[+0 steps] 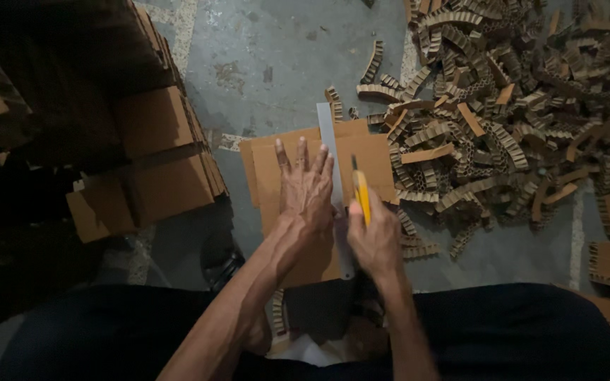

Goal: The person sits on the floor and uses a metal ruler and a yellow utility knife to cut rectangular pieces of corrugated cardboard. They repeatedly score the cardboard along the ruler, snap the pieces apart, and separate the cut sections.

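1. The right hand (375,240) has its fingers closed around a yellow knife (361,197), blade against the ruler (333,176).
2. The left hand (306,190) lies flat, fingers spread, pressing the ruler onto the cardboard (270,176) on the floor (277,63).
3. Beyond, at right, cardboard strips (503,120) lie heaped; boxes (164,162) are stacked at left.

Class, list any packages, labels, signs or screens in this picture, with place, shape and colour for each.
Stacks of flat cardboard sheets: left of the hands, rectangular, brown, unprinted as far as visible.
No labels, signs or screens show.
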